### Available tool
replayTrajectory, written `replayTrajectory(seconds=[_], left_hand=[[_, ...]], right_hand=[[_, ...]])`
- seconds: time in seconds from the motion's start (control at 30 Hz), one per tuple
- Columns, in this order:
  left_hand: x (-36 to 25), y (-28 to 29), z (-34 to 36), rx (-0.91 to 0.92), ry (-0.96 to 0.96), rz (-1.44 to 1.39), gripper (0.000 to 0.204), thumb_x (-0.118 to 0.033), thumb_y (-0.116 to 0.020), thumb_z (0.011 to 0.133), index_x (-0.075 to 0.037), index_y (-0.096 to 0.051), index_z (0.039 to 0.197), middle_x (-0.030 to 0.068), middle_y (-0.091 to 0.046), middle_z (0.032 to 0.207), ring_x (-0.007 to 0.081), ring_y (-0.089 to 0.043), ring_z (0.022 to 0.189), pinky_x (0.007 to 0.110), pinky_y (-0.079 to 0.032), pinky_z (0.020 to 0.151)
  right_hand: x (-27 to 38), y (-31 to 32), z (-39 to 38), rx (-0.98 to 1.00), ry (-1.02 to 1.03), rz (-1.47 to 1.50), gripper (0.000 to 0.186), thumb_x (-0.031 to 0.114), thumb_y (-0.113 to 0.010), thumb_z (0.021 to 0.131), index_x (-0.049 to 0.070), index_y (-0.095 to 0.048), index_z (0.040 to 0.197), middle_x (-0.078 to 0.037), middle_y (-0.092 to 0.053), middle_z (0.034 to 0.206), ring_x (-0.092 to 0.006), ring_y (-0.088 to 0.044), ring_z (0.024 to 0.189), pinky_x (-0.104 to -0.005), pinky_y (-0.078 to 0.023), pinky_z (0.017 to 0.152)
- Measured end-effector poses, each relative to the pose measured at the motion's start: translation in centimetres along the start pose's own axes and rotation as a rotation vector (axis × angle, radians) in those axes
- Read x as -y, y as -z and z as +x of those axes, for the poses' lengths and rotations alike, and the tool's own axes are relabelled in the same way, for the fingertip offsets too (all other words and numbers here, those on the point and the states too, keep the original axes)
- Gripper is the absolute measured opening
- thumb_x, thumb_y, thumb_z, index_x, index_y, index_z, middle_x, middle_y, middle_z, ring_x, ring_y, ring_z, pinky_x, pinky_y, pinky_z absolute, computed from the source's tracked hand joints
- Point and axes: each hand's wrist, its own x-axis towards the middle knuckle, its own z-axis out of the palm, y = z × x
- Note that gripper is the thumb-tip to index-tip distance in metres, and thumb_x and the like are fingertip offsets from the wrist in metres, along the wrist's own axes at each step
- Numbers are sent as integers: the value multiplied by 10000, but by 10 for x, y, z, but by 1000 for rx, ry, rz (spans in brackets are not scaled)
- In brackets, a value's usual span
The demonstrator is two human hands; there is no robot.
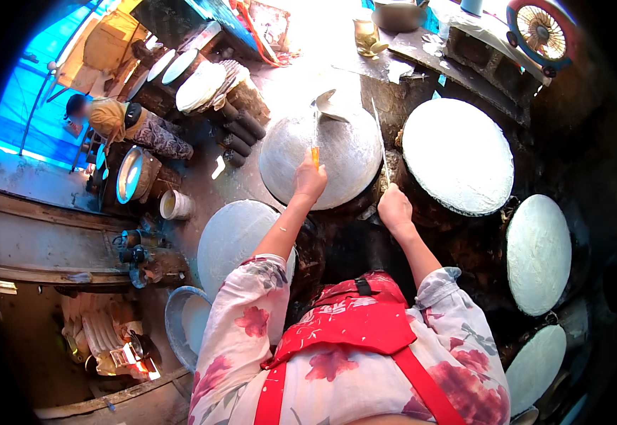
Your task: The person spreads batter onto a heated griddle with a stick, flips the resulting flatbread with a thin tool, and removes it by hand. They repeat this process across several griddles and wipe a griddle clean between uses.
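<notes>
Two hands, mine, both occupied. Left hand [310, 183]: closed round the orange handle of one metal ladle [333, 108], its bowl above the far part of one round pale-grey griddle [280, 166]. Right hand [395, 207]: gripping one thin stick [381, 142], which runs along that griddle's right edge. Near left: one white-topped disc [229, 237], partly behind my sleeve [252, 304]. Right: one larger white disc [457, 156]. Left, farther off: one white bucket [177, 205]. Beyond, upper left: one person [138, 122] in a yellowish top.
</notes>
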Motion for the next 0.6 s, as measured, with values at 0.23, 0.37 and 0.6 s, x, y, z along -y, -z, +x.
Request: replayTrajectory(seconds=[0.23,0.37,0.6], left_hand=[[12,11,8,-11,24,67,610,-177,-631,804,-7,-386,1337,282,-622,976,429,-606,938,476,-480,812],[19,22,11,-7,9,83,620,-163,-627,802,3,-373,1343,279,-619,983,430,-607,929,480,-479,811],[44,27,12,-34,28,90,624,-173,-632,805,16,-375,1341,278,-618,990,430,-607,920,477,-476,813]], right_hand=[[45,-7,24,53,75,-25,220,127,-431,869,-19,-577,945,-274,-644,926,-384,-648,888,-461,-508,787],[20,-9,18,22,-9,-79,226,122,-434,871,-32,-563,976,-258,-657,885,-381,-656,874,-451,-510,788],[59,4,39,60,88,-113,195,84,-457,859,-17,-620,895,-220,-667,883,-347,-665,860,-438,-525,761]])
